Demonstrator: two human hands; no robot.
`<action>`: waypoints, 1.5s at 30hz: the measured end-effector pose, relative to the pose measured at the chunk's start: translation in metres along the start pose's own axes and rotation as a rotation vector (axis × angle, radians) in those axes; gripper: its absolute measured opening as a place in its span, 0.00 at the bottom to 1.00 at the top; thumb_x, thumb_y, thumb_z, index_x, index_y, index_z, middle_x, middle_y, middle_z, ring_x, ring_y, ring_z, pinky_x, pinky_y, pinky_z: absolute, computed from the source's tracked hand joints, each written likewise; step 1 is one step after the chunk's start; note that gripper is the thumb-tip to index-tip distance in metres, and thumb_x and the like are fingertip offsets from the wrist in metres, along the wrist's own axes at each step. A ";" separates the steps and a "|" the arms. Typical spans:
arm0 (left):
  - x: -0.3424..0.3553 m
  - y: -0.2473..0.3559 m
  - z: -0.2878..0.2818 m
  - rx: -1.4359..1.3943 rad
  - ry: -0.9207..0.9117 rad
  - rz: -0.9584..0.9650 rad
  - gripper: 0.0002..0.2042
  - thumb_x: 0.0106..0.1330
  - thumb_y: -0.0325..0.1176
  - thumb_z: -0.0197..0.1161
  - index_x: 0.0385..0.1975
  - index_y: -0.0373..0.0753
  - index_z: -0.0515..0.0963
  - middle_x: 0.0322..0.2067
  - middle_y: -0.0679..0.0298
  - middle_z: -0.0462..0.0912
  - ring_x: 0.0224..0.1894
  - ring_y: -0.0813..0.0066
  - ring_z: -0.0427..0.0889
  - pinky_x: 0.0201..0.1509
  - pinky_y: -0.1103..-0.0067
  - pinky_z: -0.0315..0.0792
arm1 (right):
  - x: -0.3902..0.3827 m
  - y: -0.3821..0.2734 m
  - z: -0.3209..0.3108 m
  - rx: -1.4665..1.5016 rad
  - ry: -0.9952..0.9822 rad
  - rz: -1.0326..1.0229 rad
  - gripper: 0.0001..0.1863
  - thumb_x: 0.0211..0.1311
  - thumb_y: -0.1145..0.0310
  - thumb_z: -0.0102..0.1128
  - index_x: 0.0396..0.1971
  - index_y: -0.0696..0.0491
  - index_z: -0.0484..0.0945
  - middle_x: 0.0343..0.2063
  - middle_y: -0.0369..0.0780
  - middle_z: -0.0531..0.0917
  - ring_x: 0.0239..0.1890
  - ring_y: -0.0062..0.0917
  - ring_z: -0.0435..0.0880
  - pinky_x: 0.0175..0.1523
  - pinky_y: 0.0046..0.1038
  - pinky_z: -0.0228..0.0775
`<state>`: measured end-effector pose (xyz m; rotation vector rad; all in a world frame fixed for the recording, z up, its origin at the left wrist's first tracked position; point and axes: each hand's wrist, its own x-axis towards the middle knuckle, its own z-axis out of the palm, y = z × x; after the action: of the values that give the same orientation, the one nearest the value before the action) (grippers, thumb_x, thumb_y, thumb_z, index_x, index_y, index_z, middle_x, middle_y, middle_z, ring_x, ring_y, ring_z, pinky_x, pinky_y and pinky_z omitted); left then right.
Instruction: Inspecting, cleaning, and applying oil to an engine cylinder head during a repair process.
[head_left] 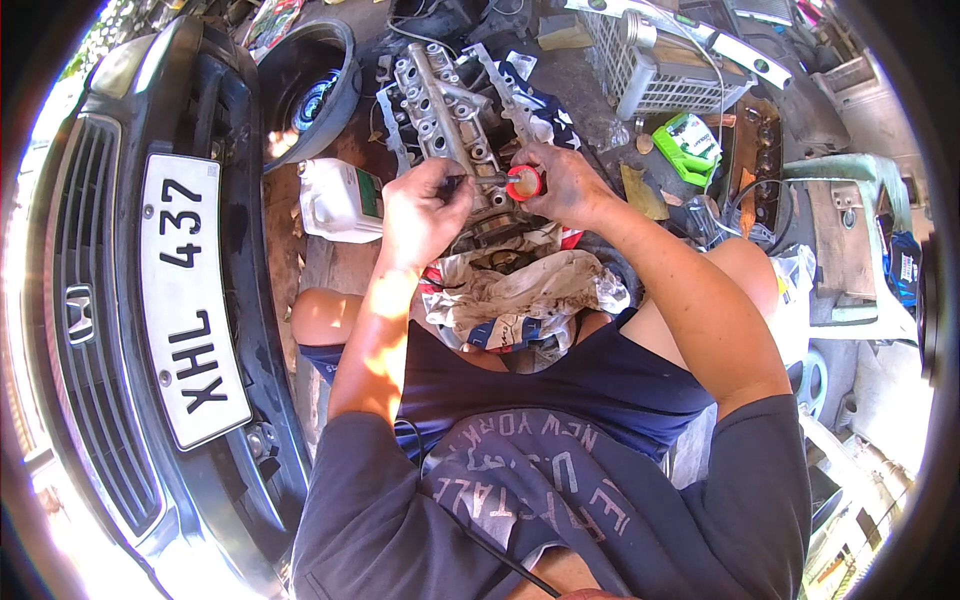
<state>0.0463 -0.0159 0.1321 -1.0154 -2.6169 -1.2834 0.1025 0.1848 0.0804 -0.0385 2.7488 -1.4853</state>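
Observation:
My left hand (428,208) is closed round a thin tool (488,180) with a dark handle and a metal shank. The shank's tip reaches a small round red-rimmed container (523,183), which has something tan inside. My right hand (565,185) grips that container by its side, its fingers curled round it. Beneath both hands lies a metal engine cylinder head (440,100), its openings and bolt holes facing up. Dirty, stained cloth (535,285) is bunched between it and my lap.
A car's front bumper with a licence plate (185,300) fills the left side. Near it stand a white jug (338,202) and a black basin (335,110). To the right are a grey plastic crate (665,85), a bright green container (687,148) and a pale green chair (860,170).

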 end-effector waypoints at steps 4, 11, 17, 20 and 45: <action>0.001 0.012 -0.001 0.051 -0.011 0.146 0.05 0.52 0.23 0.66 0.25 0.34 0.76 0.19 0.61 0.79 0.20 0.80 0.77 0.24 0.82 0.70 | 0.000 -0.003 0.000 -0.010 0.004 0.008 0.26 0.36 0.74 0.72 0.42 0.57 0.75 0.39 0.47 0.80 0.43 0.37 0.80 0.49 0.31 0.71; 0.001 0.010 0.002 -0.074 -0.064 -0.053 0.04 0.55 0.24 0.65 0.26 0.32 0.76 0.17 0.64 0.77 0.18 0.82 0.76 0.22 0.82 0.69 | -0.001 0.002 0.008 -0.053 0.037 -0.032 0.25 0.36 0.74 0.71 0.41 0.57 0.76 0.38 0.47 0.80 0.42 0.38 0.81 0.48 0.32 0.72; -0.005 -0.039 0.008 -0.418 0.054 -0.466 0.05 0.56 0.25 0.64 0.27 0.29 0.77 0.17 0.64 0.78 0.17 0.83 0.75 0.21 0.84 0.68 | 0.002 0.001 0.012 -0.066 0.044 -0.075 0.20 0.38 0.73 0.69 0.36 0.56 0.75 0.35 0.47 0.80 0.41 0.40 0.80 0.46 0.32 0.72; -0.010 -0.042 0.006 -0.555 0.090 -0.570 0.05 0.59 0.25 0.62 0.27 0.29 0.77 0.15 0.64 0.77 0.15 0.81 0.74 0.18 0.85 0.67 | 0.004 0.007 0.018 -0.048 0.061 -0.082 0.22 0.36 0.75 0.70 0.38 0.55 0.76 0.36 0.46 0.80 0.40 0.41 0.80 0.47 0.32 0.72; -0.030 -0.061 -0.005 -0.669 0.183 -0.594 0.05 0.59 0.25 0.63 0.27 0.30 0.76 0.18 0.64 0.77 0.16 0.82 0.75 0.19 0.85 0.69 | 0.021 0.012 0.042 -0.186 -0.026 0.003 0.24 0.36 0.75 0.67 0.41 0.56 0.78 0.39 0.48 0.79 0.45 0.42 0.77 0.51 0.33 0.70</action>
<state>0.0335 -0.0621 0.0836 -0.0828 -2.4578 -2.3396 0.0827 0.1557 0.0471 -0.0557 2.8547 -1.2153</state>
